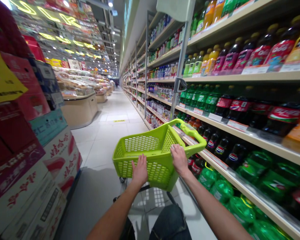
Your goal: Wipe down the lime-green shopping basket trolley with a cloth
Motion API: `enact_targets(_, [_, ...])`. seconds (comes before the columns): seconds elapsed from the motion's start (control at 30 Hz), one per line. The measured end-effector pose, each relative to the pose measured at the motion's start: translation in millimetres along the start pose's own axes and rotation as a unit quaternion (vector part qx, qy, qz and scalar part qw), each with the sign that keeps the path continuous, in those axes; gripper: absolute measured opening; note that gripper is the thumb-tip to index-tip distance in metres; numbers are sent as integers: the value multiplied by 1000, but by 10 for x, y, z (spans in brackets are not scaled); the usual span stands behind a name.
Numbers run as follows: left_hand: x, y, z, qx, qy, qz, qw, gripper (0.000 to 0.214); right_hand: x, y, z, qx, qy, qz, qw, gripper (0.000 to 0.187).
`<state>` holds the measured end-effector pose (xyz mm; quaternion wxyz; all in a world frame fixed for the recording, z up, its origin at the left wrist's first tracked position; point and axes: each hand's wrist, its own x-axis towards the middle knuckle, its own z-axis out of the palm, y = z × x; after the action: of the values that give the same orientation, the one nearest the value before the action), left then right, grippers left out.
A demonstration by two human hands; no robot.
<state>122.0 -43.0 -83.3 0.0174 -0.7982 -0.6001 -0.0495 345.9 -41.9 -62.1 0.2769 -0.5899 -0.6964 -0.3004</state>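
A lime-green shopping cart (162, 170) with perforated basket walls stands sideways in front of me, its handle pointing right toward the shelves. My left hand (140, 169) lies against the near side wall, fingers stretched out flat over the rim. Near the handle end, my right hand (179, 159) has its fingers curled over the basket's top edge. The visible part of the basket's inside shows only bare green plastic. Below it, the wheels and dark frame are partly hidden by my arms and knees.
Shelves (242, 78) of bottled drinks run along the right, very close to the cart handle. Stacked drink cartons (60, 156) stand at the left. A tiled aisle (110, 125) leads ahead past a rounded display stand (80, 110) with packaged goods.
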Motion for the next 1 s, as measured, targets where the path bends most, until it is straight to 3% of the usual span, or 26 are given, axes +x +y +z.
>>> enact_targets(0.13, [11,-41,18,10,-4,9,1000,78,-6,-277,72,-1,-80,-67,995,42])
enact_targets(0.2, [24,-81,39,14,3,10,1000,78,34,-159,24,-15,-101,-112,988,39])
enact_targets(0.27, [44,-108,65,16,11,11,1000,77,84,128,-81,-24,-95,-129,987,35])
enact_targets(0.37, [82,-104,100,19,22,8,1000,76,137,625,-264,-52,-29,-30,998,34])
enact_targets(0.43, [107,-83,107,19,21,-2,1000,77,147,796,-312,-75,15,58,995,34])
enact_targets(0.5, [123,-66,96,17,14,-11,1000,78,145,745,-247,-76,22,72,994,36])
enact_targets(0.67, [123,-100,23,18,-2,-6,1000,77,170,205,98,2,-40,-75,996,36])
enact_targets(0.73, [111,-118,4,16,-6,-5,1000,77,215,171,120,16,-45,-59,997,35])
enact_targets(0.87, [92,-96,0,6,-7,-9,1000,77,287,324,46,-13,4,47,999,39])
enact_targets(1.0, [90,-74,2,-6,-3,-10,1000,77,217,247,71,-21,5,11,1000,38])
